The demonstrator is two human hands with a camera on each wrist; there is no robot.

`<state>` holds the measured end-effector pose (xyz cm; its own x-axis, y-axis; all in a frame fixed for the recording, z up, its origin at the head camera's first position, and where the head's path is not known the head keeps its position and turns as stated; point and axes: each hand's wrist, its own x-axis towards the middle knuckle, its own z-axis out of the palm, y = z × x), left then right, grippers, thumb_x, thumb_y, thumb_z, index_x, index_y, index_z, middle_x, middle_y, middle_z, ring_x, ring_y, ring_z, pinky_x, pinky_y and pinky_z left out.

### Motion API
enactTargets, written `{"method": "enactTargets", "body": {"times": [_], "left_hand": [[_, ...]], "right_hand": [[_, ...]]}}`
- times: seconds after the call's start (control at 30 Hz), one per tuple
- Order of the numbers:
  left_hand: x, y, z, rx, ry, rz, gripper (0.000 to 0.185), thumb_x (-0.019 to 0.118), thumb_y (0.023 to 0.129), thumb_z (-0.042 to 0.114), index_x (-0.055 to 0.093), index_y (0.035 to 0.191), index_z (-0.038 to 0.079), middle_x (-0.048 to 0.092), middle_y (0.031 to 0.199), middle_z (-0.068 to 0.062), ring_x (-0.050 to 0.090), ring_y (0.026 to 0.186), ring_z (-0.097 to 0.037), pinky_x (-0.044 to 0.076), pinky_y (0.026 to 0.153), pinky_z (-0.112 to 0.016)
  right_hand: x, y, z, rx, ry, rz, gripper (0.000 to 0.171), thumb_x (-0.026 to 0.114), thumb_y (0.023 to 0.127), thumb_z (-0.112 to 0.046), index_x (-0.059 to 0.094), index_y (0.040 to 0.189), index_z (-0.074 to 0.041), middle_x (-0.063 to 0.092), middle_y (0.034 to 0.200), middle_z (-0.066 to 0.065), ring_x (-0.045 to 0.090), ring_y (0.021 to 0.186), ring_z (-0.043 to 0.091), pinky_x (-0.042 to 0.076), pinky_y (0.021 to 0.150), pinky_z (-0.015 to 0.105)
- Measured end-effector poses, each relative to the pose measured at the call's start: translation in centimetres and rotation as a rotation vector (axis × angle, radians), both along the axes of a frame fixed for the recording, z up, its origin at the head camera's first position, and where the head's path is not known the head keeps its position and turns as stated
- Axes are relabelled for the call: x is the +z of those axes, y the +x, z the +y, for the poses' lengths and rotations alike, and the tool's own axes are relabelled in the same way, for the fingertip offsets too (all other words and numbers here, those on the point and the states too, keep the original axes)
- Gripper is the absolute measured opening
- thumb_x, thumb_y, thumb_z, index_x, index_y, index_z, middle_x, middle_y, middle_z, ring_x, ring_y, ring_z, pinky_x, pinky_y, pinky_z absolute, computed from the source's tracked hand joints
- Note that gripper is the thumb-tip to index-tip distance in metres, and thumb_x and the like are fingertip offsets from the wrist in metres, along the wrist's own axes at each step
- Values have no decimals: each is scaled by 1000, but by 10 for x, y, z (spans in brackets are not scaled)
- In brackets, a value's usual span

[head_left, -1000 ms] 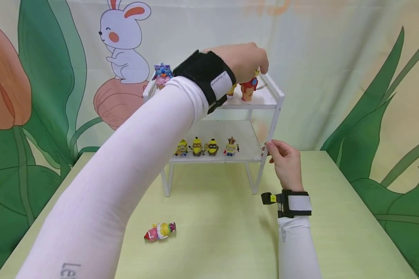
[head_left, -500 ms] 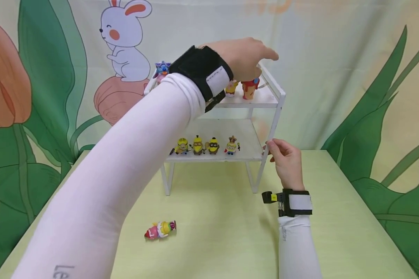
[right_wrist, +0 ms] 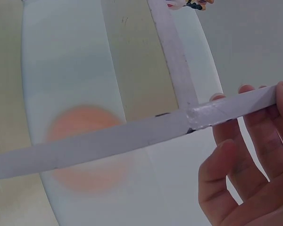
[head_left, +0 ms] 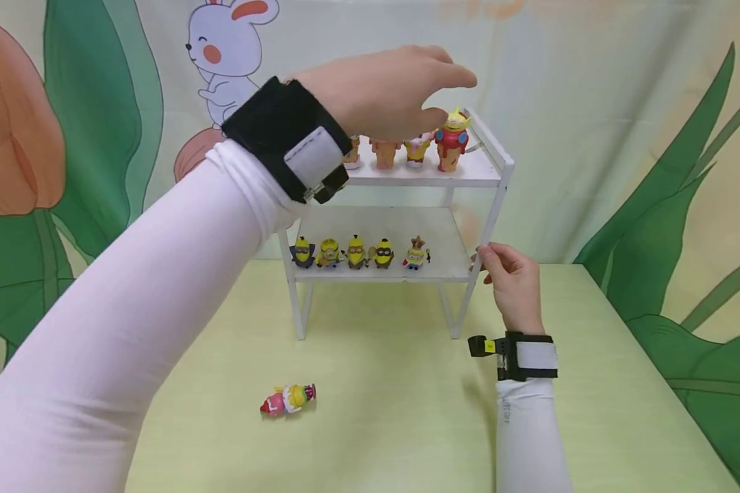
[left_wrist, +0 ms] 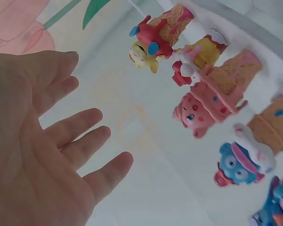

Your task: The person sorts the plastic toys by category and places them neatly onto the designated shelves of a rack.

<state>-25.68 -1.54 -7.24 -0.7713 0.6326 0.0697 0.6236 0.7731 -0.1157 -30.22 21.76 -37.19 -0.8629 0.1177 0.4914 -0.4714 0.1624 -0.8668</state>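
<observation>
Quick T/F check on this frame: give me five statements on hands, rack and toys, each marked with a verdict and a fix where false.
1. The left hand is open above the top shelf and holds nothing. True.
2. The right hand holds the front right post of the white rack. True.
3. The pink and yellow figure stands upright on the lower shelf. False: it lies on its side on the green table, in front of the rack.
4. The lower shelf holds five small yellow figures in a row. True.
5. The red figure with the green head sits at the left end of the top shelf. False: it stands at the right end.
</observation>
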Motion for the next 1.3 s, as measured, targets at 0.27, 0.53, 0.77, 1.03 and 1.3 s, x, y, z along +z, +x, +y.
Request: {"method": "enactTargets", "body": {"times": [0.27,0.53,0.77,1.03,1.3], "left_hand": [[-30,31,-36,-155,164,126,44,51,102,20,47,145,14,40,148,-13,39,134,-27,38,107,-39],[-92,50,-78,-245,237,150,36,62,97,15,60,132,8,51,137,-16,51,122,-32,46,99,-42],[-156,45,-113,-192,284,38,29,66,94,10,66,123,6,60,120,-12,60,104,-26,52,86,-38],[-229,39,-147,-23,302,-158,28,64,95,10,66,122,5,63,116,-10,61,106,-26,51,91,-41],[-289,45,-173,-52,232,-182,21,70,90,6,70,111,5,65,102,-5,65,95,-24,54,85,-39]], "right_hand": [[2,-2,8,-7,-1,6,31,64,96,-25,70,110,3,72,92,10,63,81,20,48,61,25],[3,-1,20,-29,3,-8,29,64,96,-26,72,109,-1,72,91,7,64,82,20,49,61,24],[4,-1,25,-44,3,-12,29,64,96,-27,72,109,-2,72,93,8,64,82,20,49,61,24],[4,-1,25,-41,3,-10,29,63,96,-25,71,110,-1,72,92,7,64,82,20,49,60,24],[4,-1,25,-42,-5,-17,29,63,96,-26,72,109,-1,72,92,7,64,81,20,48,60,23]]}}
